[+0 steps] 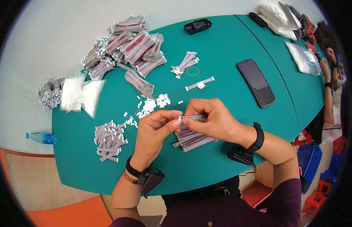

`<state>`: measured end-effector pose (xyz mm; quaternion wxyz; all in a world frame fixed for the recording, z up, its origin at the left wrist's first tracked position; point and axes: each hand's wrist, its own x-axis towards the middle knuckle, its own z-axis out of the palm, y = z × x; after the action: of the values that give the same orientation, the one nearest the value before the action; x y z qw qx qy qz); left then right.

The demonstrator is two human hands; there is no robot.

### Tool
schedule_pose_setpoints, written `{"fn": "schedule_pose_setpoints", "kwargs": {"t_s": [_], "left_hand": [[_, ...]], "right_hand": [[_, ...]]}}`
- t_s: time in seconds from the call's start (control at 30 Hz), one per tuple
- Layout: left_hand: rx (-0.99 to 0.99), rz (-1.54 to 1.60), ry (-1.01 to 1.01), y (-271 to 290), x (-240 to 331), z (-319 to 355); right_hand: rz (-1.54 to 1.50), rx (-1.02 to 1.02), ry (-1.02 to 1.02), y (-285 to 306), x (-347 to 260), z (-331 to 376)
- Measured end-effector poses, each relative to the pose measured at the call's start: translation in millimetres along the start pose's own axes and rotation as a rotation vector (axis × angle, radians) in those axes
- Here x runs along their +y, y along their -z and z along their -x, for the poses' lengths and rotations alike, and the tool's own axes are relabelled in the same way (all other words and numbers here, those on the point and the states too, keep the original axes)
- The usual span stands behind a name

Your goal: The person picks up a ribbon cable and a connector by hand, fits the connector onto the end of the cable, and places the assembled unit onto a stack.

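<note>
- Pinching a short grey ribbon-cable strip between both hands, the person holds it level above the green table, just over a loose stack of similar strips — close at hand, it seems, so the next piece is an easy reach.
- Left hand comes up from the lower edge, wrist bent back, thumb and forefinger pressed together on the strip's left end, where a small white connector sits; the other fingers curl under.
- Right hand crosses in from the right, forearm angled over the table edge, thumb and forefinger closed on the strip's middle, remaining fingers folded loosely into the palm.
- Loose white connectors lie scattered just beyond the hands, within a short stretch of the left fingers.
- A pile of short strips with white ends rests to the left of the left wrist, set apart from the stack under the hands — likely a sorted pile, judging by its separate spot.
- Banded bundles of cable crowd the far left of the table, with clear bags beside them.
- A dark phone lies well to the right, out of the working area; a rubber band sits beyond.
- Another person's arm shows at the far right edge.
</note>
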<state>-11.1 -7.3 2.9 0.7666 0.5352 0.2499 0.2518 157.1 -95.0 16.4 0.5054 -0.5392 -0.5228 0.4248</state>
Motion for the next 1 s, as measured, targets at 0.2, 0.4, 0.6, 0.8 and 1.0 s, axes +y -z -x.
{"fn": "schedule_pose_setpoints", "kwargs": {"t_s": [0.2,0.4,0.6,0.8,1.0], "left_hand": [[-0.005,0.004,-0.015,0.2,-0.7,-0.1],[0.002,-0.011,-0.064,-0.6,-3.3,-0.2],[0.017,-0.042,-0.082,-1.0,-2.8,0.5],[-0.009,0.001,-0.042,1.3,-2.1,-0.4],[0.010,-0.022,-0.064,-0.4,-1.2,0.3]], "right_hand": [[-0.092,-0.010,-0.029,-0.1,0.0,-1.2],[-0.141,0.007,-0.062,-1.8,3.4,-0.5],[-0.146,-0.005,-0.063,0.2,2.5,-1.2],[-0.151,-0.025,-0.044,0.4,4.2,-1.6],[-0.099,-0.018,-0.014,0.4,2.5,-1.1]]}}
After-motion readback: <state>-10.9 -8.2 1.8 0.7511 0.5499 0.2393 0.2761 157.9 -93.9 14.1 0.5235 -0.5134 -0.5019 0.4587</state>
